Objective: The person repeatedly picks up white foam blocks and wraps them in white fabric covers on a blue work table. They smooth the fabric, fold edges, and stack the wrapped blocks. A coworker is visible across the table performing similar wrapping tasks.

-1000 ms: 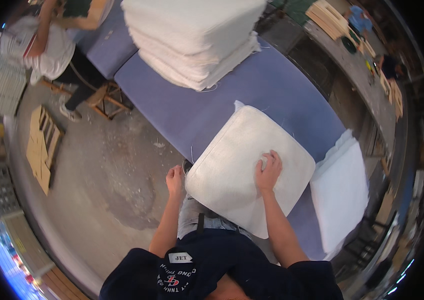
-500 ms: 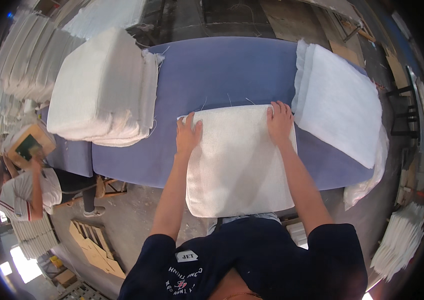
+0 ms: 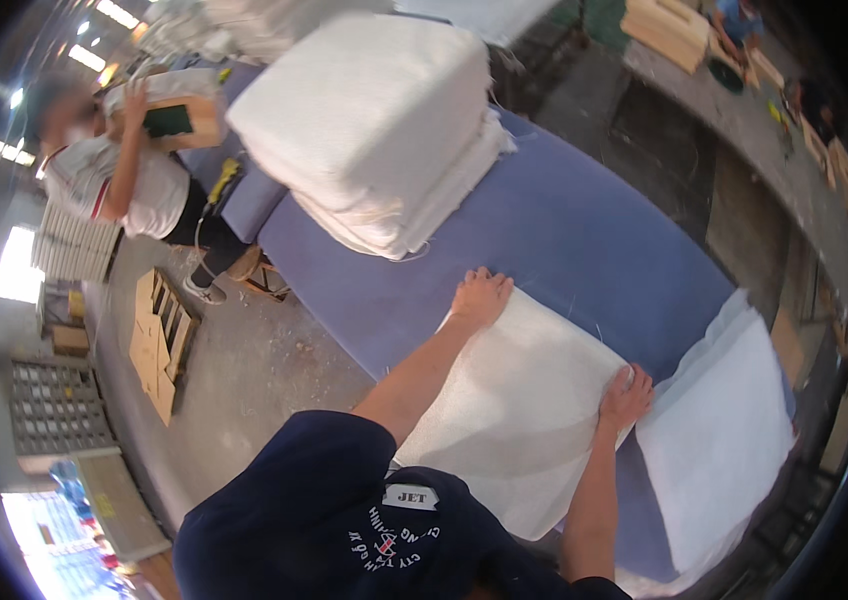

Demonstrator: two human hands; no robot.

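A cream-white fabric piece [image 3: 519,400] lies across the near edge of the blue-covered table, its near part hanging toward my body. Loose threads stick out along its far edge. At its far left corner, the fingers of my left hand [image 3: 482,298] curl over the edge. My right hand [image 3: 627,397] pinches the far right corner. To the right, close to that hand, lies a pile of fluffy white sheets [image 3: 719,430]. A tall stack of white fabric pieces [image 3: 364,120] stands on the table, beyond my left hand.
At the left, a co-worker [image 3: 129,185] holds a wooden frame [image 3: 202,120] with a dark green opening. A yellow hand tool [image 3: 225,180] is beside them. A slatted wooden pallet [image 3: 159,345] lies on the floor. Another worktable [image 3: 744,140] with wooden parts is at the far right.
My view has swung to the left, so the table now appears slanted and more of the co-worker shows. Both hands are still at the far corners of the fabric piece, fingers more curled.
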